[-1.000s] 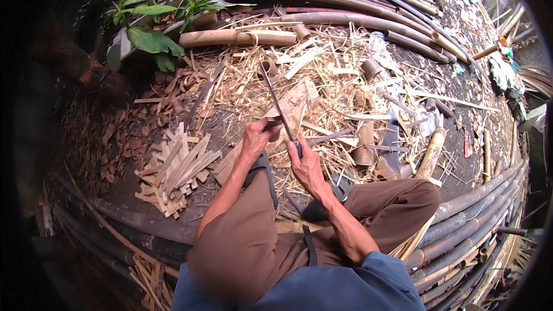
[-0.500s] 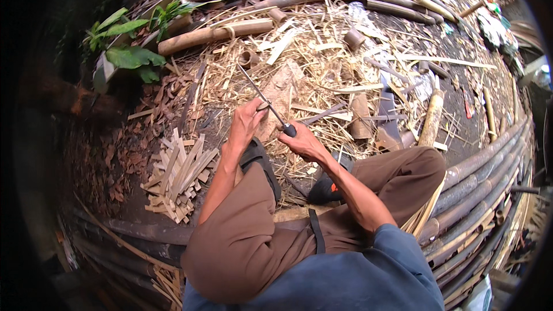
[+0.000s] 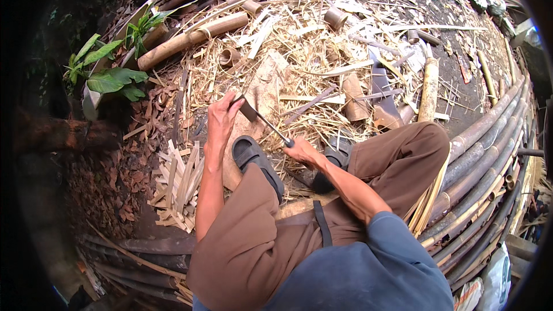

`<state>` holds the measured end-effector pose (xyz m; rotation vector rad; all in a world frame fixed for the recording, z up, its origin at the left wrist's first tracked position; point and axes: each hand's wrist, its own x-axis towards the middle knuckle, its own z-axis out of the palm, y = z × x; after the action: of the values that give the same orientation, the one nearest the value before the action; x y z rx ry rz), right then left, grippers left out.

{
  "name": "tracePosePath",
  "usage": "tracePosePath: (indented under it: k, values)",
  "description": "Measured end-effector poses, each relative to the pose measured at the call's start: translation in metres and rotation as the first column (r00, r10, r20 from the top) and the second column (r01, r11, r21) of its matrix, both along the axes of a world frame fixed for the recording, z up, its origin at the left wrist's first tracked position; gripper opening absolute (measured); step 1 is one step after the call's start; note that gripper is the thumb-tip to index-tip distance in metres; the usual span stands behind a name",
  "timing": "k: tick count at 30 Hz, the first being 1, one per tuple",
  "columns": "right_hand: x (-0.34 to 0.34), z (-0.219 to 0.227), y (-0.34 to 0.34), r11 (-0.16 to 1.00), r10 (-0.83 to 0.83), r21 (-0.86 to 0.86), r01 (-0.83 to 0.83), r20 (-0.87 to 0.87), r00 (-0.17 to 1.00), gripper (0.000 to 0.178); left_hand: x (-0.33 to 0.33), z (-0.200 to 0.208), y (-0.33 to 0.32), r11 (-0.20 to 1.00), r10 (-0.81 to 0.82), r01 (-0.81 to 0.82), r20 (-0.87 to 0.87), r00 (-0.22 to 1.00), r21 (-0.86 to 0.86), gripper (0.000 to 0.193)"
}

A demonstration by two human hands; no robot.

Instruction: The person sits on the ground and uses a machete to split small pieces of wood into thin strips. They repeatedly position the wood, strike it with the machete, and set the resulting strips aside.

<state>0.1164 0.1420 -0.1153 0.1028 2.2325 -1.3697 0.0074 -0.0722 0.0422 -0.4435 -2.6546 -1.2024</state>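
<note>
Head camera, looking down at a seated worker's lap and a littered yard. Compared with half a second ago, tilted slightly counterclockwise with the turning head. Less of the blade in sight now: earlier a long stretch reaching past the left hand (image 3: 220,118), now only a short length, ending visually at a dark flat piece (image 3: 249,110). Left hand farther left of the wooden board (image 3: 266,83), with the broad face of the piece now showing.

Left hand nearly closed, thumb and fingers pinching one end of the dark flat piece, just over the board's left side. Right hand (image 3: 305,153) curled tightly around the handle of a knife (image 3: 272,126), to the near right of the board, blade slanting up and left to the piece. Impossible to tell where the tip lies.

Near the board's close end, a dark sandal (image 3: 257,162) on the left foot. To the near left of the board, a heap of pale split strips (image 3: 181,187). Right of it and beyond, tangled straw-coloured shavings (image 3: 314,52). Far left of it, a broad-leaved green plant (image 3: 112,79). To its far right, stacked bamboo poles (image 3: 468,175).
</note>
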Motion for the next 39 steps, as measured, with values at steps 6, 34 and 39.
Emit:
tracePosePath:
  k: [6,34,39]
  values:
    - [0.004,-0.002,0.021,0.994,-0.087,-0.059,0.091,0.054,0.995,0.03,-0.002,-0.054,0.003,0.839,0.178,-0.28,0.251,0.952,0.467,0.032]
    - [-0.144,0.091,0.028,0.834,0.13,0.551,-0.021,-0.16,0.979,0.024,0.171,0.028,-0.042,0.936,0.171,-0.277,0.412,0.895,0.215,0.032]
    - [-0.108,0.111,0.052,0.812,0.162,0.568,0.136,-0.442,0.882,0.041,0.187,0.031,-0.065,0.672,-0.018,-0.607,0.829,0.559,0.424,0.036]
